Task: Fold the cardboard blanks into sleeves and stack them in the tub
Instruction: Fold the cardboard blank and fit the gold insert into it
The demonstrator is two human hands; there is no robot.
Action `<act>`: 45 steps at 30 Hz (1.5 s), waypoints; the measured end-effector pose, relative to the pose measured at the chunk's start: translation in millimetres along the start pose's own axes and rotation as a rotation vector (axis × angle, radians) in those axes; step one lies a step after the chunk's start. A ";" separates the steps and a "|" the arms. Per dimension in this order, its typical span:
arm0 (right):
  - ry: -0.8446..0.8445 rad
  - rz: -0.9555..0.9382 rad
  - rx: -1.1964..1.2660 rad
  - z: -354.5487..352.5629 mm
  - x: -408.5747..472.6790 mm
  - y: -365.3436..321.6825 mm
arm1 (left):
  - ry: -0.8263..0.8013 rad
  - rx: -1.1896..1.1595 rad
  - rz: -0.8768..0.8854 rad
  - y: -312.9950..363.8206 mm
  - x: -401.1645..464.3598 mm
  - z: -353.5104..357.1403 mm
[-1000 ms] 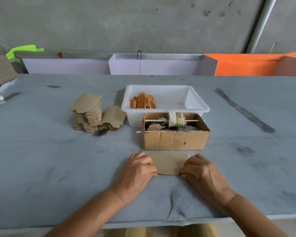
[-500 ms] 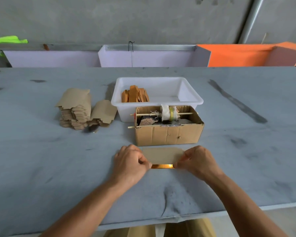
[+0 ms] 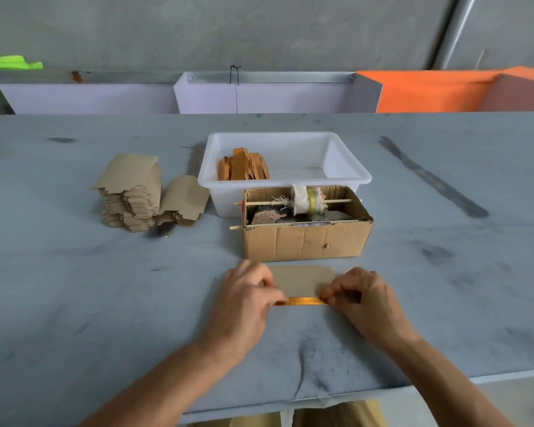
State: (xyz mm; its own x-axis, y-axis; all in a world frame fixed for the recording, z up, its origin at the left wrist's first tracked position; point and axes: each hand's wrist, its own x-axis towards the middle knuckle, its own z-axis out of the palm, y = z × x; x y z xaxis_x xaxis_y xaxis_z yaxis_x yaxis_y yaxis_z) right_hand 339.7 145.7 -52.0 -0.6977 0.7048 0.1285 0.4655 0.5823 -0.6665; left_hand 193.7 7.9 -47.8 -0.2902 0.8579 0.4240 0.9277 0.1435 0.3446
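A cardboard blank (image 3: pixel 301 280) is held flat on the grey table (image 3: pixel 74 303), just in front of the brown cardboard box (image 3: pixel 305 241). Its left end is pinched by the left hand (image 3: pixel 244 300), its right end by the right hand (image 3: pixel 361 295), fingers curled on it. An orange strip shows along its near edge, possibly a folded flap. Behind the box, orange folded sleeves (image 3: pixel 244 164) are stood in the white tub (image 3: pixel 346 167). Left of the box and further back, a stack of blanks (image 3: pixel 133 198) is piled.
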 end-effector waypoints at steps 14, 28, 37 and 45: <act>0.124 -0.420 -0.462 15.9 -27.9 -13.5 | -0.104 0.189 0.183 0.7 -15.6 -4.9; -0.028 0.068 -0.322 10.9 22.3 -18.9 | -0.090 -0.009 -0.262 -3.2 8.9 14.6; -0.149 0.002 -0.333 0.0 4.6 -17.6 | -0.207 0.126 -0.325 -8.9 18.0 9.9; -0.108 -0.006 -0.283 1.2 1.3 -13.3 | -0.353 0.042 -0.404 0.4 28.2 -4.2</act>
State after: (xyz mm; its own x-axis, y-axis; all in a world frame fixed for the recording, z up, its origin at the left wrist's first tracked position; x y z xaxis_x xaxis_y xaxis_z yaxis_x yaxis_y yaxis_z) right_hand 332.0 138.5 -43.8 -0.7477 0.6626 0.0431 0.5837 0.6868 -0.4332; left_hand 184.8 30.0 -32.1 -0.5366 0.8426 -0.0451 0.7690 0.5104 0.3849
